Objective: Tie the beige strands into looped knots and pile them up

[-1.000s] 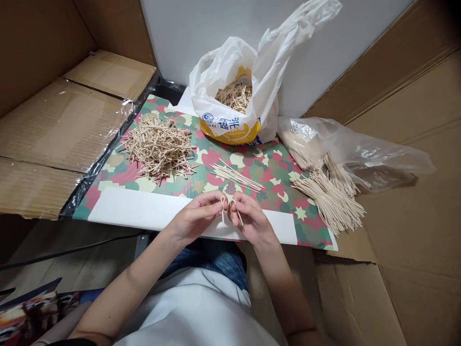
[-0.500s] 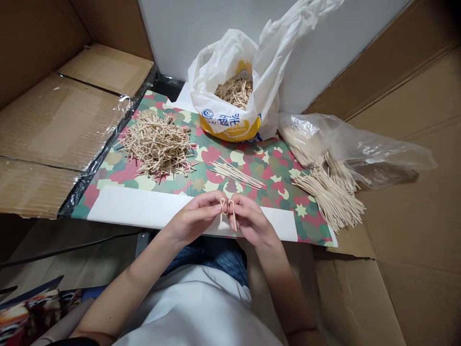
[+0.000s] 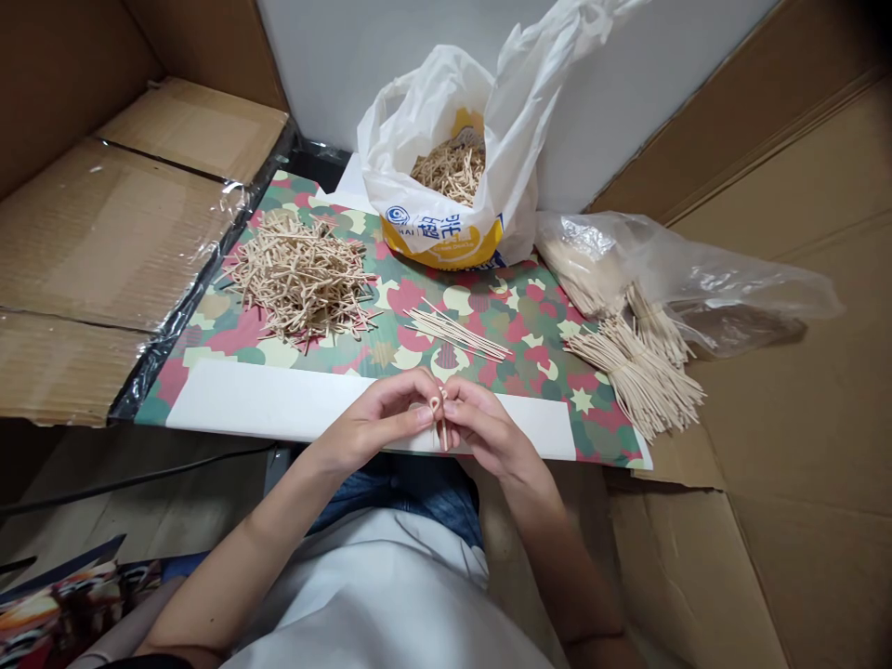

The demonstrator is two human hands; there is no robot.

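Between my fingertips, above the front edge of the patterned board, is a thin beige stick (image 3: 444, 433) bent into small loops. My left hand (image 3: 380, 416) pinches it between thumb and forefinger from the left. From the right, my right hand (image 3: 484, 423) grips it the same way, its fingertips against those of the left. Several straight loose sticks (image 3: 456, 334) lie just beyond my hands. A heap of short bent sticks (image 3: 303, 279) sits on the left part of the board.
A white and yellow plastic bag (image 3: 446, 237) at the back holds more bent sticks. Bundles of straight sticks (image 3: 641, 372) lie at the right by a clear plastic bag (image 3: 731, 279). Cardboard (image 3: 104, 232) stands at the left, with more at the right.
The bent stick's two loops, side by side and apart before, are now brought together and overlap. My fingertips have closed in on each other. The view has shifted slightly.
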